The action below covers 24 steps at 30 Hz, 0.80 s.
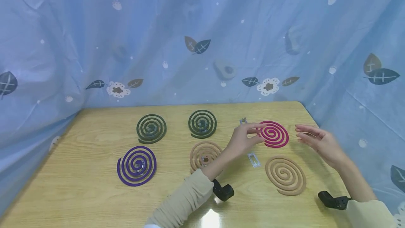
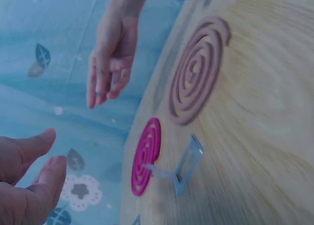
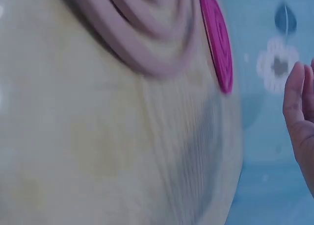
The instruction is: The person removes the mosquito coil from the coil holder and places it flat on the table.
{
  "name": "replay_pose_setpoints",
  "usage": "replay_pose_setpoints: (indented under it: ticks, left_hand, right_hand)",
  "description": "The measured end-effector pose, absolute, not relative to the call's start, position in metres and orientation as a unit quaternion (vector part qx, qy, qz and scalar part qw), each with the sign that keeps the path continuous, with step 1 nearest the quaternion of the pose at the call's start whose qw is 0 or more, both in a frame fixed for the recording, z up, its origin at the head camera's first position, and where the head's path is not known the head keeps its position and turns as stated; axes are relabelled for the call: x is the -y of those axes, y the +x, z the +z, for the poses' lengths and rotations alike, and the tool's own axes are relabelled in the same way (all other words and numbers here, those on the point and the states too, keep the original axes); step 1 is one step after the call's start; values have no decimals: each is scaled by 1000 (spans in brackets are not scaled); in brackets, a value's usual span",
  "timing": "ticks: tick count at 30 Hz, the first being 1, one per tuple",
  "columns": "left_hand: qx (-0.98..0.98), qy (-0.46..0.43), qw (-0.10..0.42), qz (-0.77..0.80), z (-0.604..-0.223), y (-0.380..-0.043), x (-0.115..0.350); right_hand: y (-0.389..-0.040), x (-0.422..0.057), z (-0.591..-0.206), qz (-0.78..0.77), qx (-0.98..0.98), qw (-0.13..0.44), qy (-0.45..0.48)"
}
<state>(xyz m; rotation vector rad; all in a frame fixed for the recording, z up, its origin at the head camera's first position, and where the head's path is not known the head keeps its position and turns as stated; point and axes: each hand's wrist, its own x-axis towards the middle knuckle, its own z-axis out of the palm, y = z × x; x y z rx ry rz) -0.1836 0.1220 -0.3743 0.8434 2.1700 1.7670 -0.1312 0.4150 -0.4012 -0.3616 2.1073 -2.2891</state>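
Note:
Both hands are raised over the right part of the table and hold nothing. My left hand [image 1: 243, 139] has loosely bent fingers, its fingertips overlapping the left edge of the pink mosquito coil [image 1: 271, 134] in the head view. Across a gap, my right hand [image 1: 322, 147] faces it from the coil's right, fingers relaxed. Below the pink coil lies a tan mosquito coil [image 1: 285, 175]. A small metal coil stand [image 1: 254, 160] lies left of it, with an upright prong visible in the left wrist view. Another metal stand [image 1: 243, 120] is partly behind my left hand.
Two dark green coils [image 1: 151, 128] [image 1: 202, 124] lie along the back, a purple coil [image 1: 137, 166] at front left. Another tan coil [image 1: 205, 149], partly covered by my left forearm, lies mid-table. Metal stands show beneath these. A blue patterned curtain [image 1: 164, 45] surrounds the table's back and sides.

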Motion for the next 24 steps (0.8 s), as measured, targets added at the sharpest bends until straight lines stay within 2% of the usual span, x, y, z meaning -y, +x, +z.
replay_pose_setpoints:
  ticks: [6,11,17,24]
  left_hand:
    - [-723,298,107,613,-379,-177,-77]
    - [-709,296,110,630,-389,-167,-45]
    - [-707,274,109,643,-392,-157,-10]
    - [-701,253,103,659,-404,-152,27]
  right_hand:
    - [-116,-375,-398,-705,-693,-27,-148]
    - [-102,-343,-397,-689,-713,-44,-126]
    - [-84,-310,-392,-617,-780,-35,-98]
    - [-69,-280,-394,-617,-781,-14,-93]
